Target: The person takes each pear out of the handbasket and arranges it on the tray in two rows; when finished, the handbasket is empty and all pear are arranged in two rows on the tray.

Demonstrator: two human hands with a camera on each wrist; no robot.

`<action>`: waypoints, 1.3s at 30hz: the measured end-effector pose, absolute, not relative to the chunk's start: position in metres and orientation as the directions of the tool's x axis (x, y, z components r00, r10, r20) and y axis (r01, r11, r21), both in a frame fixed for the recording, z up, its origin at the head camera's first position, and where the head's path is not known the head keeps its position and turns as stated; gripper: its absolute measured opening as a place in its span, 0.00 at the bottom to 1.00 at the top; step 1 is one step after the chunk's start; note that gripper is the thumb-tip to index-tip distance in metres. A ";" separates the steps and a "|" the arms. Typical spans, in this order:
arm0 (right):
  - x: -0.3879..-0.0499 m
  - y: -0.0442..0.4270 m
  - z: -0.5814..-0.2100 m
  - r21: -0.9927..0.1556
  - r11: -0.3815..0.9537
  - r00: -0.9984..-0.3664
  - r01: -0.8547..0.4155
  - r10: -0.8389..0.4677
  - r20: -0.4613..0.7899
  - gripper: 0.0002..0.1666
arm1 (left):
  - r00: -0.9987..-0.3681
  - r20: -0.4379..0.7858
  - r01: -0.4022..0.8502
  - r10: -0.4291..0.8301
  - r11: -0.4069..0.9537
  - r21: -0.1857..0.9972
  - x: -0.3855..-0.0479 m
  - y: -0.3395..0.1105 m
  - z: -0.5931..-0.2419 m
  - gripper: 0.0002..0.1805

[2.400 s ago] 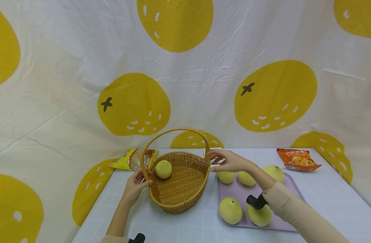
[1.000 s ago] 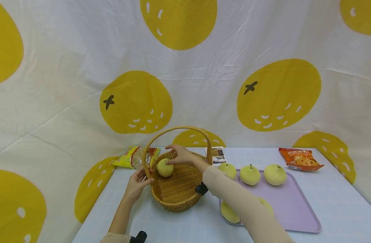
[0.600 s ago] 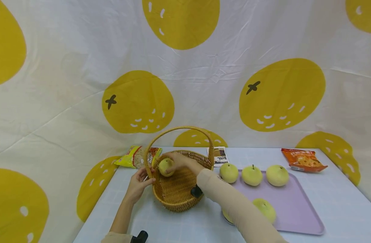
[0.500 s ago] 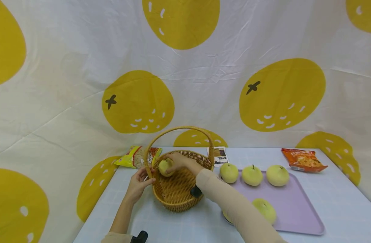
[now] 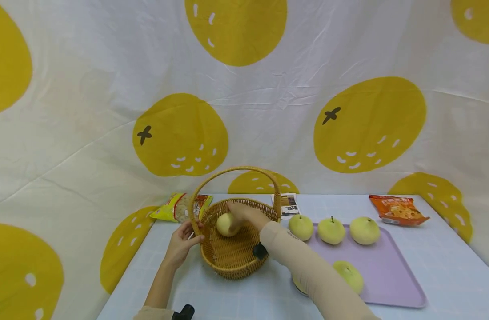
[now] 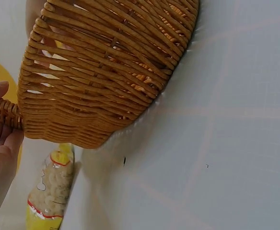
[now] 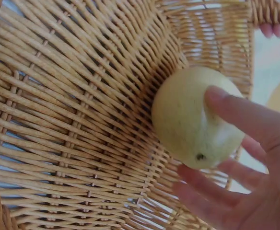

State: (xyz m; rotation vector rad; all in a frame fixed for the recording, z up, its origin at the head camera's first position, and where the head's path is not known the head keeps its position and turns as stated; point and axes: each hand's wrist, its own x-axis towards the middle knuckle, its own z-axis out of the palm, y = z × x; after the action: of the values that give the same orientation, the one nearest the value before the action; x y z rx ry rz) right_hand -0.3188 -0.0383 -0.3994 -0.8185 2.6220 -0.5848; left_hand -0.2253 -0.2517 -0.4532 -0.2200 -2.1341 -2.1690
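A round wicker basket [image 5: 236, 258] with a tall arched handle [image 5: 244, 168] stands on the table, left of the tray. My left hand [image 5: 179, 245] grips the left foot of the handle; in the left wrist view thumb and fingers lie on either side of it. Inside the basket, my right hand [image 5: 241, 213] holds a pale yellow-green pear [image 5: 225, 225]. The right wrist view has the thumb on top of this pear [image 7: 188, 115] and fingers round its far side, its dark end facing down. The pear is against the woven inside.
A lilac tray [image 5: 388, 271] at right bears several pears [image 5: 331, 230], partly covered by my right sleeve [image 5: 304, 266]. A yellow snack bag [image 5: 176, 207] lies behind the basket, an orange snack bag [image 5: 398, 210] at back right, a printed card [image 5: 289, 204] between.
My right hand left the handle's right side, reached into the basket and took hold of the pear. The pear has since shifted right and turned. My left hand stays on the handle.
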 end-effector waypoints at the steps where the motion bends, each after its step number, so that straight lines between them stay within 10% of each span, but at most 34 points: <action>1: -0.319 -0.037 -0.399 -0.475 0.752 -0.775 -0.456 -0.599 -0.203 0.38 | -0.986 0.163 0.162 0.036 -0.021 0.987 -0.225 -0.252 -0.453 0.33; 14: -0.316 -0.044 -0.400 -0.462 0.759 -0.721 -0.459 -0.622 -0.306 0.37 | -0.984 0.171 0.170 0.043 -0.029 0.985 -0.226 -0.253 -0.455 0.33; 39: -0.291 -0.009 -0.331 -0.581 0.527 -0.644 -0.620 -0.765 -0.007 0.40 | -0.985 0.167 0.167 0.041 -0.016 0.986 -0.225 -0.252 -0.453 0.33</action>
State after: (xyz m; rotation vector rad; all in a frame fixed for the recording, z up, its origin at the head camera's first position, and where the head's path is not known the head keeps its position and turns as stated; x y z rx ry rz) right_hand -0.2907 -0.0086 -0.3312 -1.1631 2.5078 -0.7987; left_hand -0.2252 -0.2522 -0.4529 -0.2266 -2.1394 -2.1655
